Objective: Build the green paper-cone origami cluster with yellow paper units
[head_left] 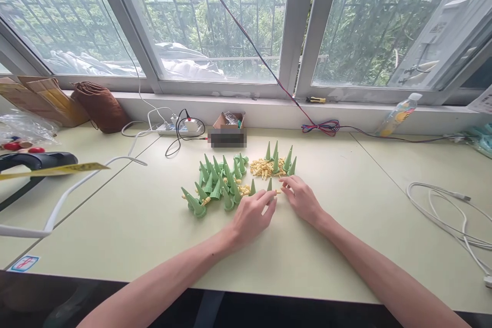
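My left hand (253, 211) is over the middle of the table, thumb and index finger closed in a pinch. A small yellow peg (279, 192) sticks out to the right from its fingertips. My right hand (302, 199) faces it with fingers curved and slightly apart, its tips close to the peg; nothing shows between them. Just behind the left fingertips stands a green cone (269, 184). Many more green cones (215, 189) crowd together to the left, some with yellow pieces in or beside them. A heap of small yellow pegs (263, 168) lies behind the hands, bordered by several upright cones (286, 161).
At the back are a small cardboard box (227, 136), a power strip (179, 128) with cables, a brown pouch (100, 106) and a bottle (400, 115). A white cable (457, 215) lies right; a black strap-like object (38, 161) is left. Windows rise behind.
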Demonstrator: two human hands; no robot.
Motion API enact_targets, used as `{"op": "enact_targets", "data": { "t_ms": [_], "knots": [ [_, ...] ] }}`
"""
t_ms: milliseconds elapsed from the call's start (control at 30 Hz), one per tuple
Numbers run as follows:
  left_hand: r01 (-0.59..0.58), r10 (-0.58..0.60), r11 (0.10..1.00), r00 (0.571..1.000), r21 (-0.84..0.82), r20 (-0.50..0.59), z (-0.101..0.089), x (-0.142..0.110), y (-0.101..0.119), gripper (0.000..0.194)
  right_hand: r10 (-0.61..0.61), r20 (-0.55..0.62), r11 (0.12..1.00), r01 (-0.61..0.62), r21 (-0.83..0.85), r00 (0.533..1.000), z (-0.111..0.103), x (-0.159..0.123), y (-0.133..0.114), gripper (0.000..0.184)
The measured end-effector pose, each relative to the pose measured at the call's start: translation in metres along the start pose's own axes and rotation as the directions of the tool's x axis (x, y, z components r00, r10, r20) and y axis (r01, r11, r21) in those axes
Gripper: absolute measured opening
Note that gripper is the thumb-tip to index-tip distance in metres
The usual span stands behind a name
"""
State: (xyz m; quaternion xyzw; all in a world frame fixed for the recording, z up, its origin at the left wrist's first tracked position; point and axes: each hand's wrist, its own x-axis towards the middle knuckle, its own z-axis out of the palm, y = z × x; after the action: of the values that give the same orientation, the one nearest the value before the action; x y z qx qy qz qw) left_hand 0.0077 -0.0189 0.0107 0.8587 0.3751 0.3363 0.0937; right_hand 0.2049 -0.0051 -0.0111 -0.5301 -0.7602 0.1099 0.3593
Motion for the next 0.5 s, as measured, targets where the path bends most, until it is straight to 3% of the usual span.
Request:
{"op": "enact_targets", "data": {
  "t_ms": [200, 500],
  "knots": [
    [0.012, -0.012, 1.000, 0.989, -0.001, -0.149, -0.002, 0.000, 0.000, 0.018, -0.029, -0.124, 0.986, 0.049, 0.160, 0.992, -0.001, -0.001, -0.006, 0.021],
    [0.016, -0.014, 1.000, 0.998, 0.021, -0.059, -0.002, 0.000, 0.003, 0.038, -0.041, -0.202, 0.980, 0.079, 0.184, 0.979, -0.002, -0.002, -0.012, 0.021]
  ]
}}
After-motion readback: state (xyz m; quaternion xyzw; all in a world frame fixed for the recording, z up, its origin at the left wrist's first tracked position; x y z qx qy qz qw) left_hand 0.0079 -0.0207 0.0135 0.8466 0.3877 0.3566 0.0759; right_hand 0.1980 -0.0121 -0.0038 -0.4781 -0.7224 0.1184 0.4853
